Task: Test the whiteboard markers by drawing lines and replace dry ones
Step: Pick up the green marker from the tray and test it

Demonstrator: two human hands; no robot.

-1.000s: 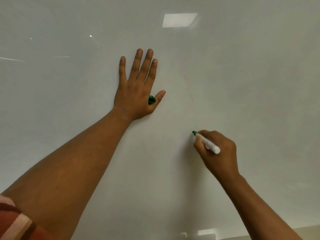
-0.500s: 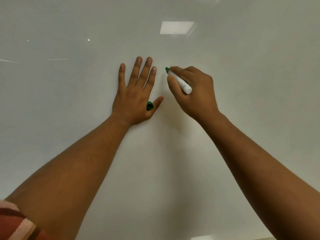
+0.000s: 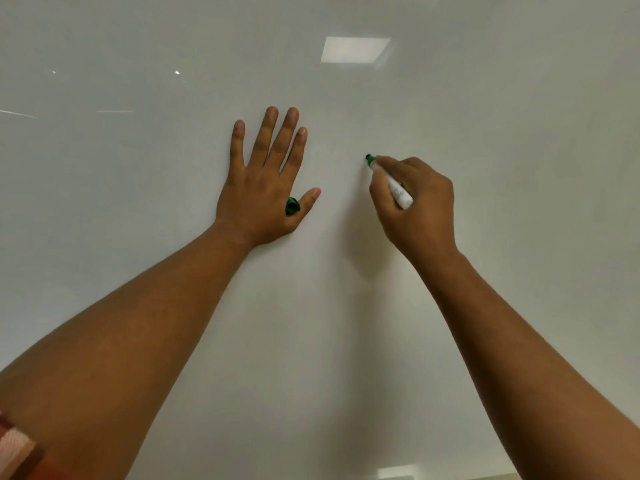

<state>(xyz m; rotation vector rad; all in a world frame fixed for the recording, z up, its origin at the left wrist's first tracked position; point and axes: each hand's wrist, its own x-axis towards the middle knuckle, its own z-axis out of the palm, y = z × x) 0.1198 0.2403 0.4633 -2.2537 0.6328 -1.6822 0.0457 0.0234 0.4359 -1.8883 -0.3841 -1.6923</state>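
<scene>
1. Green at its tip and white along its barrel, the marker (image 3: pixel 390 183) sits in the right hand (image 3: pixel 417 209), whose thumb and curled fingers pinch it close behind the tip.
2. The marker slants up and to the left: its green tip sticks out past the fingertips at the hand's upper-left, and the blunt white rear end pokes out over the knuckle side, toward the lower right.
3. The tip lies at the surface of the whiteboard (image 3: pixel 485 133); whether it actually touches cannot be told, and no drawn line shows near it.
4. The left hand (image 3: pixel 265 188) lies flat on the whiteboard with straight, slightly spread fingers pointing up, palm toward the board.
5. A green cap (image 3: pixel 292 206) is wedged in the crook between the left thumb and the base of the forefinger, held there while the rest of the hand stays spread flat.
6. The two hands are apart, the marker tip to the right of the left hand's fingers and roughly level with their lower part.
7. The glossy board carries a bright rectangular reflection (image 3: pixel 355 49) above the hands and a few thin streaks of glare at the far left.
8. A striped red and white sleeve (image 3: pixel 15 448) shows at the lower-left corner, on the left arm.
</scene>
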